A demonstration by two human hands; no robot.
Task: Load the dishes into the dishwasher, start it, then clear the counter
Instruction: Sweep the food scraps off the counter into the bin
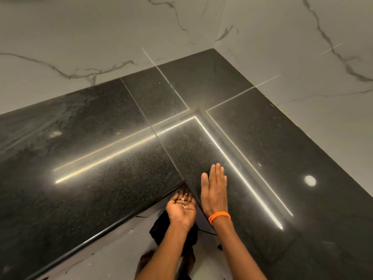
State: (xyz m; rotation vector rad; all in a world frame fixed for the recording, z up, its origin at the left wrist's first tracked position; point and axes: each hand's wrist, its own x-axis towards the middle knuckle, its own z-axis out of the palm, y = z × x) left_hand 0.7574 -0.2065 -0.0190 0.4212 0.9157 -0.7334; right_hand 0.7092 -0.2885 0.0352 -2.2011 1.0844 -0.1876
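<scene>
**Inspector A:** Head view. What is the work surface?

**Inspector B:** An L-shaped counter of polished black speckled granite (113, 158) fills most of the view, meeting white grey-veined marble wall tiles (84, 37) at the back and at the right. Bright strip lights are reflected as lines across the stone, and one round light reflection (310, 180) shows near the right side.

**Inspector A:** Right hand?

**Inspector B:** The right hand (215, 189) lies flat, palm down, on the counter just beside the inner corner edge. Fingers straight and together, gripping nothing. An orange band (219, 216) circles its wrist.

**Inspector A:** Left hand?

**Inspector B:** The left hand (181, 209) is palm up, cupped, just below the counter's inner corner. The fingers are loosely curled. Small pale bits (184, 203) sit in the palm; what they are I cannot tell.

**Inspector A:** The two hands relative to each other?

**Inspector B:** Near, side by side, not touching; the counter edge runs between them.

**Inspector A:** Below the counter?

**Inspector B:** Pale tiled floor (113, 261) and dark clothing (171, 237) of the person.
</scene>
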